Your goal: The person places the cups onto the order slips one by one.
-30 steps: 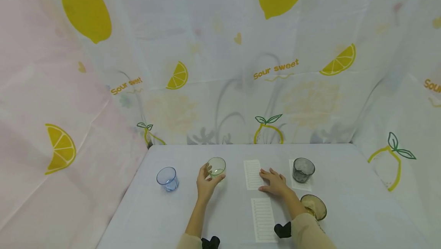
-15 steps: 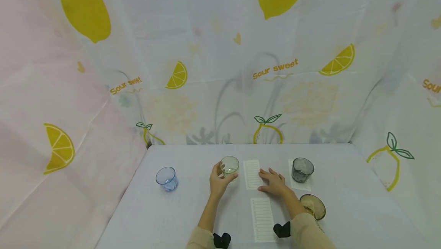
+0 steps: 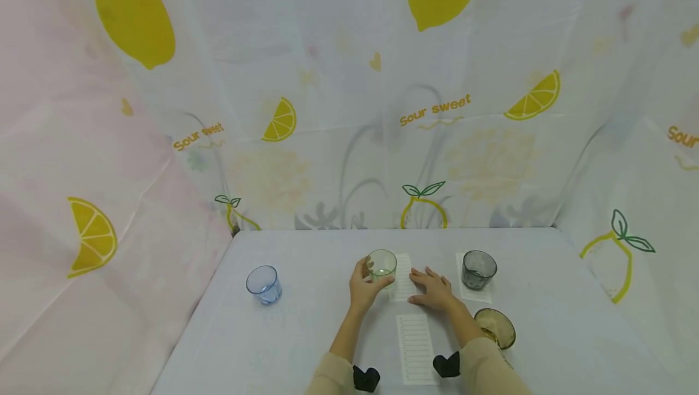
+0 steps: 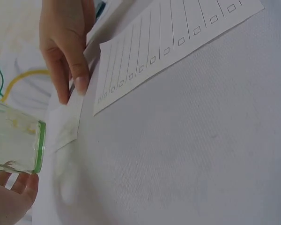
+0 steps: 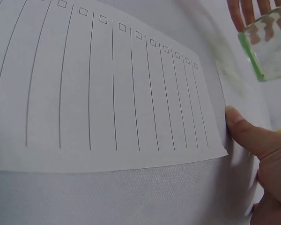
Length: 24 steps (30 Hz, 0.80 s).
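Note:
My left hand (image 3: 363, 292) grips a clear green-tinted drinking glass (image 3: 382, 266), fingers and thumb curled round its sides. In the head view the glass overlaps the left part of a lined paper sheet (image 3: 404, 290). In the left wrist view, the green base of the glass (image 4: 18, 138) shows apart from the white tabletop. My right hand (image 3: 435, 292) lies with fingers spread at the right edge of that same sheet, thumb (image 5: 243, 126) touching down there. A second sheet with lines and small checkboxes (image 3: 416, 349) lies nearer my body.
A blue glass (image 3: 264, 286) stands at the left of the white table (image 3: 306, 249). On the right, a grey glass (image 3: 479, 271) stands on another sheet (image 3: 483, 297). An amber glass (image 3: 496, 327) sits close beside my right forearm. Lemon-print cloth (image 3: 338, 79) surrounds the table.
My left hand has carried the green glass rightward, from left of the far sheet to overlapping it in the head view. My right hand has stayed in place.

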Motion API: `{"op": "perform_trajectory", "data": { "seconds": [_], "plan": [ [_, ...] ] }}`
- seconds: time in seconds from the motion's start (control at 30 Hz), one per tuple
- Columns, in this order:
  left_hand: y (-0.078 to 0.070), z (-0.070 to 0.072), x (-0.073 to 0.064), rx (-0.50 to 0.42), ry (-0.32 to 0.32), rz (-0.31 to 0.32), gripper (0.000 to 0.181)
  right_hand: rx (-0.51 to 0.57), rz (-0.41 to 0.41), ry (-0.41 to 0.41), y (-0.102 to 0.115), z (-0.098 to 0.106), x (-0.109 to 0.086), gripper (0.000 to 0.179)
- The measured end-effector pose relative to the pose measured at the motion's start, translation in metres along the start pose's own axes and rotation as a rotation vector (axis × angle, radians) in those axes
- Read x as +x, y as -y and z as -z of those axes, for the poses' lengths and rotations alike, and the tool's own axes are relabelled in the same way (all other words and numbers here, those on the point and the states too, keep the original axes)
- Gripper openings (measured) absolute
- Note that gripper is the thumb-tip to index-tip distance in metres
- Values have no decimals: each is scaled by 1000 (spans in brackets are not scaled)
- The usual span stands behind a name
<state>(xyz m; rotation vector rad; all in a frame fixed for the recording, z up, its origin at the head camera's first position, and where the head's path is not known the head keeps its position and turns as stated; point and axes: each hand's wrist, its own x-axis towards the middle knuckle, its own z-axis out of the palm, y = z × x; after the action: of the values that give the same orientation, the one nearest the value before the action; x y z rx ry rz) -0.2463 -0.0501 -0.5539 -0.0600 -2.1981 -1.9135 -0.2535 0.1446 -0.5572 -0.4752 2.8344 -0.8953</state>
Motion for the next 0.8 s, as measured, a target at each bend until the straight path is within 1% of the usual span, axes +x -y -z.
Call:
{"op": "perform_trajectory", "data": {
  "seconds": [0.17, 0.3, 0.47, 0.53, 0.57, 0.8],
  "plan": [
    [-1, -11, -1, 14, 16, 13, 73, 3, 0, -4, 0, 0, 0, 61],
    [-8, -18, -4, 18, 18, 10, 71, 11, 0, -12, 0, -1, 0, 61],
    [-33, -19, -12, -19, 37, -12, 67, 18, -4, -24, -2, -2, 1, 61],
    [-42, -19, -15, -18, 46, -19, 66, 17, -7, -27, -2, -3, 2, 61],
    [-45, -18, -16, -17, 51, -17, 67, 17, -8, -28, -3, -3, 2, 61],
    [-47, -20, -17, -20, 75, -8, 66, 26, -22, -17, -5, -2, 5, 63]
  ]
}}
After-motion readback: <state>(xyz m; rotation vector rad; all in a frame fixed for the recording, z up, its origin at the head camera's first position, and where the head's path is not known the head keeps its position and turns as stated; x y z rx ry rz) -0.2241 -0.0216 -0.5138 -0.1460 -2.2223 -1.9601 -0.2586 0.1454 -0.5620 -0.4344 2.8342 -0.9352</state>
